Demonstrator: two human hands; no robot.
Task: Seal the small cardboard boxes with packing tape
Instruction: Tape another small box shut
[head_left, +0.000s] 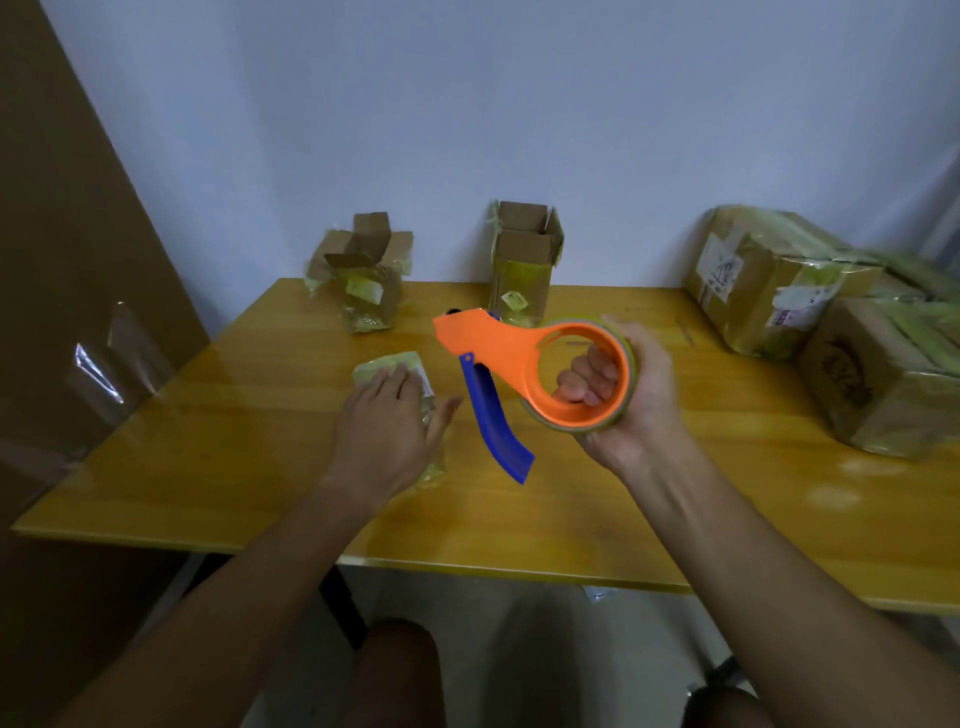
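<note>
Right hand (631, 395) is gripping the tape dispenser (524, 364) above the table (571, 519), fingers curling through its orange ring, thumb lying over the tape roll (626, 374); the orange head is pointing left and the blue blade guard (496, 426) is hanging down; left hand (387, 421) is lying flat, fingers straight, pressing on a small taped box (395, 364) sitting near the table's middle; two open boxes are standing at the far edge against the wall, one left (363, 280) with flaps splaying, one centre (524, 260) upright; taped parcels (769, 280) are stacking at the right end; a cardboard sheet (67, 260) with clear tape strips is leaning at the left.
</note>
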